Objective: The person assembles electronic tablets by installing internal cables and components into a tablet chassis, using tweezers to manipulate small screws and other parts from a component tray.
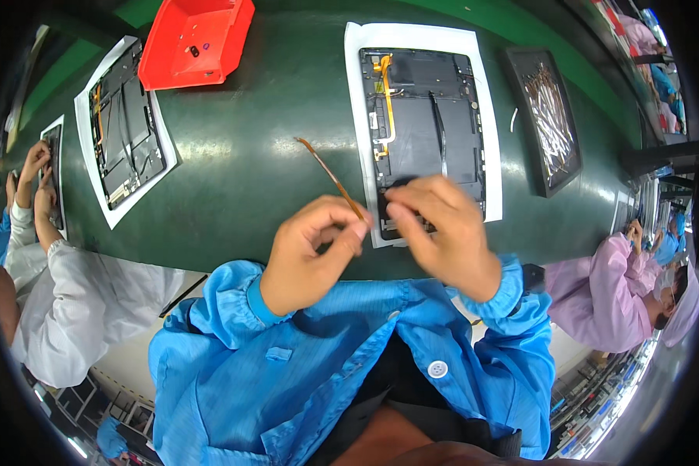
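My left hand (314, 247) pinches one end of a thin brown flat cable (330, 177) between thumb and forefinger. The cable's free end points up and left over the table. In front of me lies an open black tablet-like housing (412, 140) on a white sheet (491, 155). An orange flat cable (389, 116) runs down its left side, and a black cable (441, 132) crosses its middle. My right hand (446, 229) hovers over the housing's near edge, its thumb and fingertips slightly apart at the lower left corner. Nothing shows between them, and the hand covers part of that edge.
At right stands a black tray (550, 177) of thin strips, with a small white strip (513, 119) beside it. A red bin (202, 39) with small parts sits back left, next to another housing (124, 128). Co-workers sit at both sides: a white sleeve (78, 295), a pink sleeve (598, 291).
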The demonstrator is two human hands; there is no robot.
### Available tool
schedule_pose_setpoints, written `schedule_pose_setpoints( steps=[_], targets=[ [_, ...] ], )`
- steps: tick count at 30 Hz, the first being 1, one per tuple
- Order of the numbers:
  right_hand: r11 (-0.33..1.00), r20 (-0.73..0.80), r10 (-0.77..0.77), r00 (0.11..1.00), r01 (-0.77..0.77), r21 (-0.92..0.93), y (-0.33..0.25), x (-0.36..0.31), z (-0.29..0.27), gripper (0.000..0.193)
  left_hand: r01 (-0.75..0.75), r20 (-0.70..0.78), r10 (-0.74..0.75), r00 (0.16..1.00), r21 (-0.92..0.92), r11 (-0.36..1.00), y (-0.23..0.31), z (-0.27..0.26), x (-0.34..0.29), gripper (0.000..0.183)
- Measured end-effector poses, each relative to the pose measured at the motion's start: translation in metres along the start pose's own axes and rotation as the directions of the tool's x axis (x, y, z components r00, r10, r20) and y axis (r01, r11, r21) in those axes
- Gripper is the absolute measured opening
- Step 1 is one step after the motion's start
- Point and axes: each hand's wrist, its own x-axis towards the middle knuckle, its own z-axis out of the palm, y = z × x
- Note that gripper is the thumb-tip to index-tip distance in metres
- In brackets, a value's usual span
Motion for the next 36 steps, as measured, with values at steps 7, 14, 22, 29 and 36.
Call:
schedule_pose_setpoints(
  steps=[7, 14, 22, 29, 36],
  targets=[
    [0.634, 0.513, -0.424, 0.746, 0.649, -0.420, 0.025, 0.032, -0.031, 0.034, -0.165, -0.047, 0.166, 0.985, 0.014, 0.986, -0.003, 0.005, 0.025, 0.010],
    [0.495, 0.622, -0.504, 0.599, 0.791, -0.360, 0.033, 0.048, -0.035, 0.033, -0.250, 0.048, 0.253, 0.966, 0.417, 0.874, 0.004, 0.006, 0.027, 0.009],
    [0.474, 0.571, -0.576, 0.585, 0.808, -0.350, 0.042, 0.045, -0.036, 0.029, -0.245, 0.060, 0.242, 0.968, 0.413, 0.877, 0.005, 0.003, 0.027, 0.008],
    [0.974, 0.217, -0.196, 0.956, 0.216, -0.073, 0.009, 0.026, -0.022, 0.022, -0.260, 0.122, 0.229, 0.966, 0.449, 0.855, 0.013, 0.000, 0.021, 0.006],
    [0.925, 0.124, 0.155, 0.980, -0.188, 0.329, 0.003, -0.004, -0.007, 0.015, -0.229, 0.103, 0.205, 0.973, 0.478, 0.848, 0.010, 0.008, 0.022, 0.012]
  ],
)
